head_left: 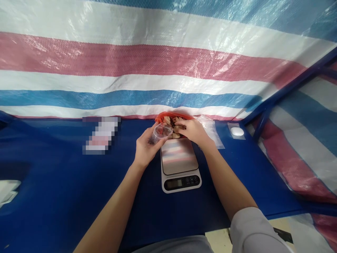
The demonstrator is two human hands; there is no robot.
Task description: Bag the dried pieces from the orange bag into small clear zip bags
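My left hand [147, 146] is wrapped around a clear plastic cup [163, 130], which tilts beside the mouth of a red bag [172, 114]. Tan and brown chunky pieces [176, 135] fill the bag; their exact kind is hard to make out. Among them, the fingers of my right hand [193, 130] close on a brownish piece [179, 129]. Just in front of the bag lies a white kitchen scale [181, 184] with a shiny metal plate [179, 158]. No reading can be made out on its display.
Clear plastic bags [214, 131] lie right of the red bag. Further right is a small packet with a white round thing [237, 131]. A blurred-out item [101, 137] lies left on the blue table [65, 196]. Striped sheeting [131, 59] hangs behind; a blue frame bar [289, 82] slants at right.
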